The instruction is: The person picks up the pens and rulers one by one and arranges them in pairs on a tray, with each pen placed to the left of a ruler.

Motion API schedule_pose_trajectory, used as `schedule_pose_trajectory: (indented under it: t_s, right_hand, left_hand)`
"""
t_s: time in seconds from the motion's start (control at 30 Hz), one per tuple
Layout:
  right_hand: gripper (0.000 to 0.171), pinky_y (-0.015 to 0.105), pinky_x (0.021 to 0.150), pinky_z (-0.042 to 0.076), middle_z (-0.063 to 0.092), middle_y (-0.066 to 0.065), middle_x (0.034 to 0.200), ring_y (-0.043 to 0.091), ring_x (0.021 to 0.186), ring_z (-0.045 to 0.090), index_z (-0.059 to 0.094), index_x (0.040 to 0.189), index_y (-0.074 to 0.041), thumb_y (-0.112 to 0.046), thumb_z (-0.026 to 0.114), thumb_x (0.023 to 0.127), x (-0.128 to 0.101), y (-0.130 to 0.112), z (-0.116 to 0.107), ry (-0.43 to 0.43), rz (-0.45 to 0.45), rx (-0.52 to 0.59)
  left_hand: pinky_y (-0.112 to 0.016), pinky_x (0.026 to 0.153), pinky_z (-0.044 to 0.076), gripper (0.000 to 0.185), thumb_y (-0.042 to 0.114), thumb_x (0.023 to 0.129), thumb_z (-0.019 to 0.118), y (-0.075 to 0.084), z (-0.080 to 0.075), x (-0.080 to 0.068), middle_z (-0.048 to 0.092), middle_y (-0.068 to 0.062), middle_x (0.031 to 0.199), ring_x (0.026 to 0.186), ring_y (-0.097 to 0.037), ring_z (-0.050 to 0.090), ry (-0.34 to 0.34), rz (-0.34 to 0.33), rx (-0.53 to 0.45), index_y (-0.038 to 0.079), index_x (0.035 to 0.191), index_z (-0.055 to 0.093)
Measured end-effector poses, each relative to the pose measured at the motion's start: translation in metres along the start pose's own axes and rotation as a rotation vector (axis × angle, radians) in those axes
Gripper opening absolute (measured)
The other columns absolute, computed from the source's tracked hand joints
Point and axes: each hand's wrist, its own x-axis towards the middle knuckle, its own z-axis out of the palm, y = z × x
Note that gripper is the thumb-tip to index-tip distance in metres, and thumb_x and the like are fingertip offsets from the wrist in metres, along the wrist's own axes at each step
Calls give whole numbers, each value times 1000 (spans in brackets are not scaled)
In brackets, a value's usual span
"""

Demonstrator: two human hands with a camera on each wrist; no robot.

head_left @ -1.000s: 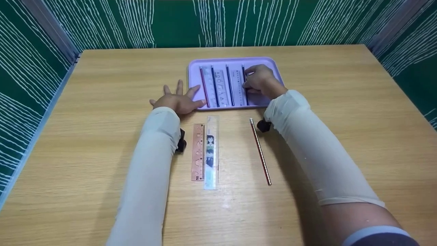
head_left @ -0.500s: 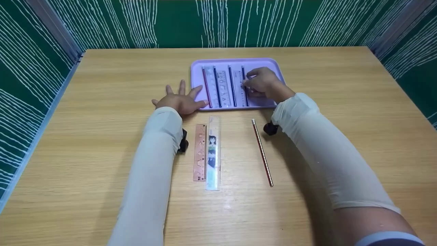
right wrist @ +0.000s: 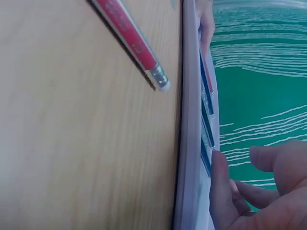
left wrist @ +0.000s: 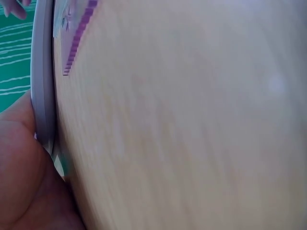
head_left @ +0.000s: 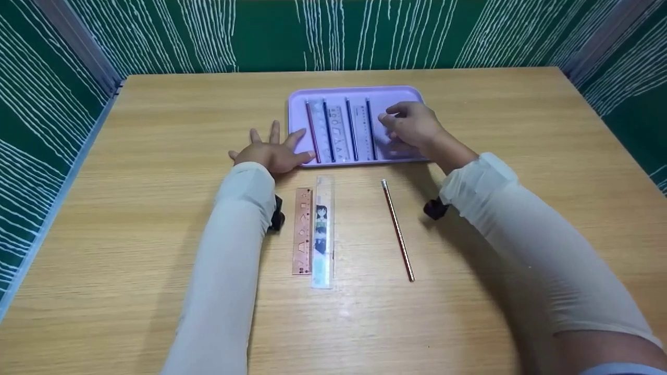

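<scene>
A purple tray (head_left: 401,156) holds several pencils and clear rulers laid side by side, with a red pencil (head_left: 312,133) at its left and a dark pencil (head_left: 371,130) rightmost. My left hand (head_left: 271,155) rests with spread fingers at the tray's front left corner, its thumb on the rim. Over the tray's right part, my right hand (head_left: 414,125) holds nothing, its fingers loosely bent, just right of the dark pencil. In the right wrist view, thumb and fingers of the right hand (right wrist: 268,191) stand apart beside the tray wall (right wrist: 189,143).
On the wooden table (head_left: 156,208), nearer me, lie a pink ruler (head_left: 302,232) and a clear ruler with a cartoon figure (head_left: 322,234), side by side. A red striped pencil (head_left: 398,232) lies to their right. A green wall (head_left: 266,36) stands behind the table.
My right hand has let go of the rightmost dark pencil and moved right, away from it. That pencil now lies slightly further left, by the ruler. My left hand has stayed put.
</scene>
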Motion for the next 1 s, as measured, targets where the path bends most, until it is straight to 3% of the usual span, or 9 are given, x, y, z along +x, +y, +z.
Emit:
schedule_pose_trajectory:
  t_s: [0.27, 0.63, 1.0]
  right_hand:
    - [71, 34, 88, 62, 47, 8, 132, 23, 106, 61, 35, 157, -13, -38, 68, 99, -27, 2, 12, -44, -91, 55]
    - [74, 42, 82, 65, 52, 15, 126, 31, 97, 67, 39, 149, -9, -31, 79, 91, -70, 6, 51, -257, -151, 164]
    - [71, 44, 79, 65, 52, 17, 124, 30, 98, 64, 44, 144, -3, -27, 82, 88, -83, 12, 79, -370, -147, 157]
  left_hand:
    - [-88, 105, -12, 77, 83, 92, 34, -2, 0, 2, -35, 7, 165, 149, -45, -34, 4, -5, 17, 64, 153, -9]
    - [-88, 105, -12, 77, 84, 92, 33, 1, -1, 1, -34, 7, 166, 149, -45, -33, 4, -3, 21, 63, 153, -9]
    - [-89, 105, -10, 79, 85, 91, 33, 1, 0, -1, -34, 6, 166, 149, -46, -32, 26, -1, 23, 62, 154, -8]
